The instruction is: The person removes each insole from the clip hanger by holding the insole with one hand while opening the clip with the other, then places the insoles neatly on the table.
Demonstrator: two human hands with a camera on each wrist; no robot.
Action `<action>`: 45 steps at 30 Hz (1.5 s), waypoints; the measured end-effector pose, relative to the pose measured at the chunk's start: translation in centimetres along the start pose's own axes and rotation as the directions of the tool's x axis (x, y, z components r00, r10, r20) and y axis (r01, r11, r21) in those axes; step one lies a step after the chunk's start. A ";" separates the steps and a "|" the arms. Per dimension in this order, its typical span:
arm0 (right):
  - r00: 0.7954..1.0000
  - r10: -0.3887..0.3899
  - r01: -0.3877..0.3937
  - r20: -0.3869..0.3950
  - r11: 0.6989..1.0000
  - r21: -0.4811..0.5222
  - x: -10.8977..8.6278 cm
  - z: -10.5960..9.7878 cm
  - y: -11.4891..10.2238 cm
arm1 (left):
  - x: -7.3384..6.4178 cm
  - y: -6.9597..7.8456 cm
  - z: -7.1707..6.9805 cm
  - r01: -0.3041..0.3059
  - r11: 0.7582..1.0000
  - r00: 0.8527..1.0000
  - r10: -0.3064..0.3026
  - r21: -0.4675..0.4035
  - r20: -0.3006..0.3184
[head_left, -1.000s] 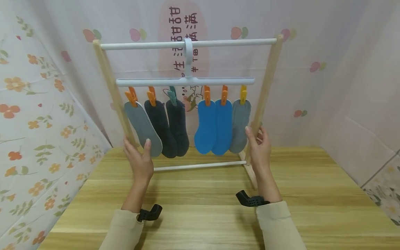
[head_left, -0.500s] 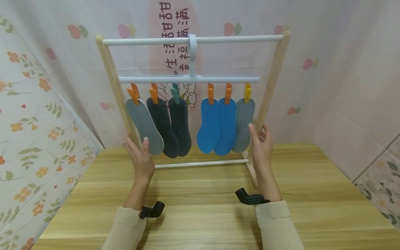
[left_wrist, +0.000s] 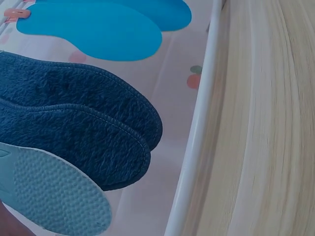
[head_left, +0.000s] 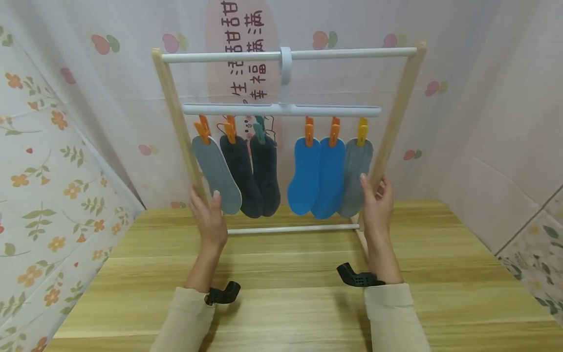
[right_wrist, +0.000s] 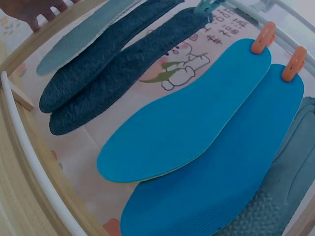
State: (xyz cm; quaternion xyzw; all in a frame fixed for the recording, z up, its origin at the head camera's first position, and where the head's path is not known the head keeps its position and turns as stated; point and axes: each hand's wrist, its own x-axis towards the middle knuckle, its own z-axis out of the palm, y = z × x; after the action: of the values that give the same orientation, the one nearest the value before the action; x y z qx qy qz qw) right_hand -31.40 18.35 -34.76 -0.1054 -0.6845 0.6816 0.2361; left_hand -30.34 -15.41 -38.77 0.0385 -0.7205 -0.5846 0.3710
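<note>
A wooden drying rack (head_left: 177, 117) with white cross rods stands upright between my two hands. From its top rod hangs a white hanger (head_left: 281, 109). Clips on the hanger hold several insoles: a grey insole (head_left: 217, 175) at the left, two dark fuzzy insoles (head_left: 266, 178), two blue insoles (head_left: 304, 176), and another grey insole (head_left: 355, 178) at the right. My left hand (head_left: 210, 222) grips the left post low down, its thumb beside the left grey insole. On the right post, my right hand (head_left: 378, 210) holds on with curled fingers, thumb in front near the right grey insole.
The rack is above a wood-grain table (head_left: 286, 303). Behind it hangs a printed curtain (head_left: 457, 127), and a floral cloth (head_left: 57, 205) drapes at the left. A white lower rod (left_wrist: 197, 128) runs close to the table.
Both hands and the rack have moved to the right against the curtain, the hanger and insoles going along. The camera's view has also turned slightly. Both hands keep their hold on the posts.
</note>
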 end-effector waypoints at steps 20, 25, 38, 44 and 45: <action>0.995 -0.016 0.016 -0.100 1.000 -0.001 1.0 -1.7 0.1 | -0.7 0.4 2.4 0.000 1.000 0.999 0.001 -0.017 0.039; 0.994 -0.029 0.031 -0.109 0.999 0.021 0.9 -1.8 0.2 | -0.7 0.5 2.9 0.016 1.000 0.999 -0.015 -0.014 0.039; 0.995 -0.016 0.018 -0.100 1.000 0.014 0.9 -2.4 0.2 | -0.9 0.5 3.1 -0.001 1.000 0.999 0.001 -0.002 0.054; 0.998 0.009 -0.008 -0.059 1.000 0.010 0.9 -2.7 -0.1 | -0.2 0.4 2.1 0.001 0.997 0.994 0.008 -0.083 0.112; 0.999 0.014 -0.013 -0.050 1.000 0.013 0.9 -2.8 -0.2 | 0.0 0.3 2.0 -0.004 0.993 0.991 0.020 -0.116 0.130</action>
State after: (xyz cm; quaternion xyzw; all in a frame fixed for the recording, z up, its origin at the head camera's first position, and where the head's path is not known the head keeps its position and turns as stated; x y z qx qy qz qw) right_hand -30.83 21.18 -34.57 -0.1256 -0.6735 0.6845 0.2492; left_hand -31.36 -13.71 -38.57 -0.0257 -0.7086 -0.6242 0.3281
